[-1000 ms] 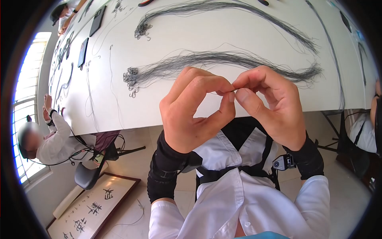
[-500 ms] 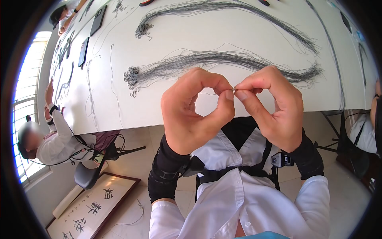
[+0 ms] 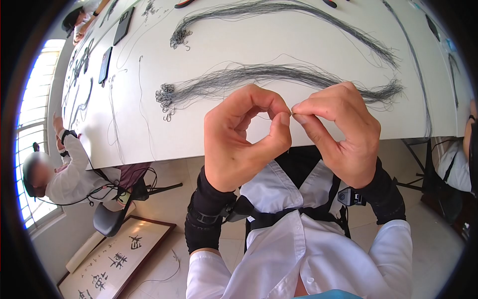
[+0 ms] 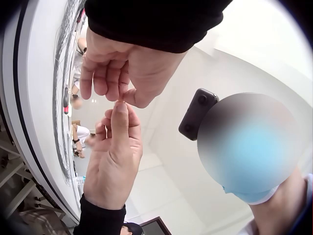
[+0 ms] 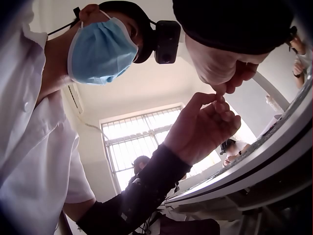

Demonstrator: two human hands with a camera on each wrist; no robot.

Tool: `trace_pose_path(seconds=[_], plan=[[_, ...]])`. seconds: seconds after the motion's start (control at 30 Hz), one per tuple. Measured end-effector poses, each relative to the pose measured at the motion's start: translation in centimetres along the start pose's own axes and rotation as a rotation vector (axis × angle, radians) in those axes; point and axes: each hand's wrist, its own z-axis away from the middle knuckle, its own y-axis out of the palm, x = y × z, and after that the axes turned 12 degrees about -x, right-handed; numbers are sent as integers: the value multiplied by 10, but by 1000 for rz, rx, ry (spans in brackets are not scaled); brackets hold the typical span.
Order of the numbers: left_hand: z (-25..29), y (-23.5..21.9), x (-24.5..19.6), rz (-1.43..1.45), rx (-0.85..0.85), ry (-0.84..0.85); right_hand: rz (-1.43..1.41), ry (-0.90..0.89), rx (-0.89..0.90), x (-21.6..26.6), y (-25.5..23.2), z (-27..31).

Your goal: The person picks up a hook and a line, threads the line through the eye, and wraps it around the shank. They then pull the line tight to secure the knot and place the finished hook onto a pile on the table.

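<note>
In the head view my left hand (image 3: 244, 137) and right hand (image 3: 343, 132) meet fingertip to fingertip over the table's near edge. Thumb and index finger of each pinch a thin dark line (image 3: 262, 117), part of which shows through the ring of the left fingers. Whatever small piece sits between the fingertips is mostly hidden. Just beyond the hands lies a bundle of grey fishing lines (image 3: 249, 74), with a cluster of fishing hooks (image 3: 165, 96) at its left end. Both wrist views show the same fingertip-to-fingertip pinch.
A second bundle of hooked lines (image 3: 279, 7) lies farther back on the white table (image 3: 209, 142). Two phones (image 3: 104, 65) and loose single lines (image 3: 141, 94) are at the left. Another person (image 3: 69, 164) sits at the left end, and a framed calligraphy panel (image 3: 119, 249) lies on the floor.
The hands stay at nearly the same spot. The right fingers have spread and shifted slightly, and a small shiny bit between the fingertips shows less than half a second ago.
</note>
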Motion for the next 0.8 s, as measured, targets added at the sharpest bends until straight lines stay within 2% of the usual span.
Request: trace_pose_path(seconds=[0.07,0.17,0.37,0.57,0.6,0.67,0.8], plan=[[-1,0,2,-17,9,52,-1,-6,-5,0,0,0],[0,1,-7,29,-5,-101,11,-40,-14,-2,0,0],[0,0,-9,44,11,-149,10,-123,-55,-7,3,1],[1,2,-5,20,4,-67,10,-144,-80,-10,4,3],[0,1,-3,-9,9,-12,13,-143,-82,-10,4,3],[-2,0,2,-66,20,97,20,-118,-76,-9,4,2],[-2,1,3,-90,-12,144,12,-48,-43,-4,-1,0]])
